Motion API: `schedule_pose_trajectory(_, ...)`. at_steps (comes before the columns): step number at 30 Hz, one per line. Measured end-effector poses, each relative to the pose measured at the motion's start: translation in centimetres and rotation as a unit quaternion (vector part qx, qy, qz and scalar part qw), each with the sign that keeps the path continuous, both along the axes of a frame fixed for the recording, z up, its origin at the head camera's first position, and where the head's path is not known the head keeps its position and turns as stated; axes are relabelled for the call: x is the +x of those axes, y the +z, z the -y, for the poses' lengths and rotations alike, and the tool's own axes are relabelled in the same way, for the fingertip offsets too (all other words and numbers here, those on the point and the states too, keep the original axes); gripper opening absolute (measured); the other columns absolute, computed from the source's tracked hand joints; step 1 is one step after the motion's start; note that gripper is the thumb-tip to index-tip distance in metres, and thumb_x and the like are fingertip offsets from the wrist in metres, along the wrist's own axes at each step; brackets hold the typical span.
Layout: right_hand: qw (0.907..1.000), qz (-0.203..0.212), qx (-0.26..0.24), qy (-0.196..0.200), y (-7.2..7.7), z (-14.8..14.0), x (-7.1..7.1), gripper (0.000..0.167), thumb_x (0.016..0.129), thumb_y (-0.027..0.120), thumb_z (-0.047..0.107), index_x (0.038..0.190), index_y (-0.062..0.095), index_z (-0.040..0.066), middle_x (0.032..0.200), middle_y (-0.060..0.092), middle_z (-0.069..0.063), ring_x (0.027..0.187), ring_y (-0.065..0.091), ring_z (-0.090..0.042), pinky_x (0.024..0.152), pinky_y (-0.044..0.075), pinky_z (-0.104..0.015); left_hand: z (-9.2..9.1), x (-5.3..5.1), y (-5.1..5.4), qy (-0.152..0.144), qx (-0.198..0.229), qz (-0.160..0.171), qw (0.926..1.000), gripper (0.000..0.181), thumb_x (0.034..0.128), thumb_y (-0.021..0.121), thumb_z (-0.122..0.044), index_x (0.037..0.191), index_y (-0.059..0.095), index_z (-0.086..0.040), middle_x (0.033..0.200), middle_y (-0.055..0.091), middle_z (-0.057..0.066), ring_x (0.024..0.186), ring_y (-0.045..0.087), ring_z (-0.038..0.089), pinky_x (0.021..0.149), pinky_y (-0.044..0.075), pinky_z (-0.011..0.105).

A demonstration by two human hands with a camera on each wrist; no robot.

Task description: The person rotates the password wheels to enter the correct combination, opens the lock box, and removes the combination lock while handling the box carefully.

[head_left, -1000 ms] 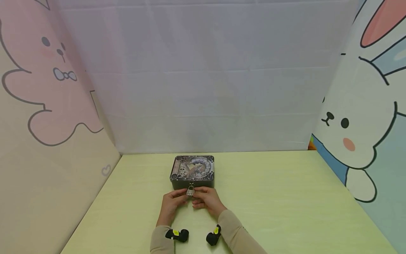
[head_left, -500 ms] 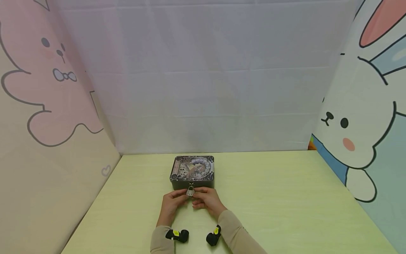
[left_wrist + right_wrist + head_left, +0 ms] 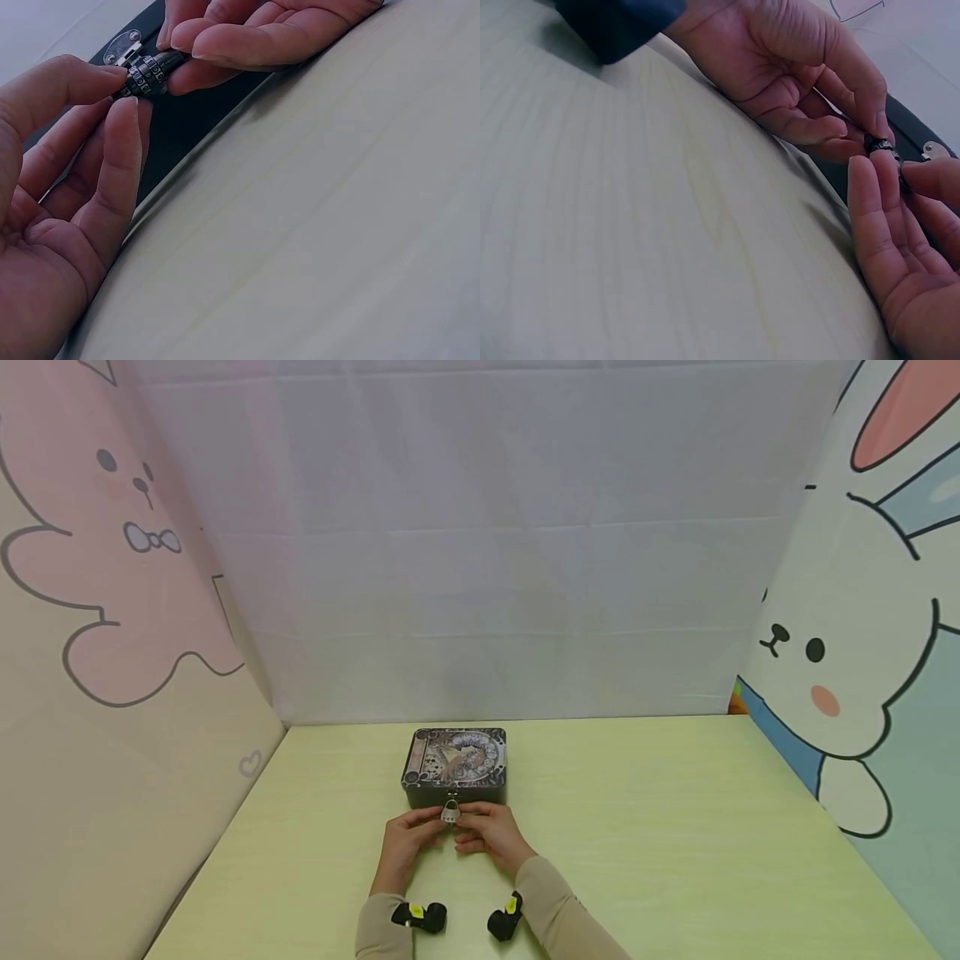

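Observation:
A small combination padlock (image 3: 450, 812) hangs at the front latch of a dark, illustrated tin box (image 3: 454, 760). In the left wrist view, rows of number dials (image 3: 147, 75) show on the lock beside the metal latch plate (image 3: 122, 46). The left hand (image 3: 406, 844) pinches the lock's left end between thumb and fingers. From the other side, the right hand (image 3: 491, 835) holds its right end with thumb and fingers. In the right wrist view the lock (image 3: 881, 145) is partly hidden by fingertips. The box lid is down.
The box stands near the back of a pale yellow-green table (image 3: 660, 827). A white curtain (image 3: 510, 552) rises behind it, with cartoon-printed walls at left and right. Small black devices (image 3: 430, 917) are strapped at both wrists.

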State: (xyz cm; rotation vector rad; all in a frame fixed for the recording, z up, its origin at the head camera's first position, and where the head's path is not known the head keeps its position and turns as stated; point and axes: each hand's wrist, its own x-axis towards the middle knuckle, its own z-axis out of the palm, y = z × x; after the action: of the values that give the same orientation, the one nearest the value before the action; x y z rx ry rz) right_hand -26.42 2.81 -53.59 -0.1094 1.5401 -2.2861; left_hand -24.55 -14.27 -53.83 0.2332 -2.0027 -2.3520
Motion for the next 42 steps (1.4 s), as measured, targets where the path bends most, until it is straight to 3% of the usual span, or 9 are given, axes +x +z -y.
schedule_pose_trajectory(11, 1.0, 0.005, 0.001, -0.001, -0.55, 0.09, -0.09, 0.033, 0.091, 0.063, -0.003, 0.121, 0.06, -0.015, 0.081, 0.068, -0.006, 0.059, 0.066, -0.013, 0.06, 0.061, -0.031, 0.21, -0.29, -0.73, -0.003, 0.005, 0.003, 1.0, 0.032, 0.0832, 0.071, 0.011, 0.114, 0.065, 0.018, 0.093, 0.072, 0.012, 0.07, 0.066, 0.014, 0.063, 0.059, 0.027)
schedule_pose_trajectory(24, 1.0, 0.006, 0.004, -0.002, -0.5, 0.06, 0.01, 0.033, 0.091, 0.064, -0.003, 0.122, 0.061, -0.013, 0.083, 0.067, -0.006, 0.059, 0.066, -0.013, 0.06, 0.061, -0.032, 0.17, 0.1, -0.66, -0.01, 0.008, -0.012, 0.9999, 0.032, 0.0838, 0.07, 0.011, 0.114, 0.064, 0.019, 0.093, 0.072, 0.01, 0.071, 0.067, 0.014, 0.064, 0.059, 0.027)
schedule_pose_trajectory(42, 1.0, 0.004, 0.004, -0.004, -0.52, 0.04, -0.14, 0.034, 0.091, 0.064, -0.003, 0.123, 0.06, -0.014, 0.084, 0.068, -0.006, 0.06, 0.066, -0.013, 0.061, 0.061, -0.032, 0.12, -0.08, -0.41, -0.002, -0.001, -0.003, 1.0, 0.032, 0.0822, 0.072, 0.011, 0.113, 0.065, 0.018, 0.096, 0.072, 0.011, 0.071, 0.066, 0.013, 0.064, 0.058, 0.025)
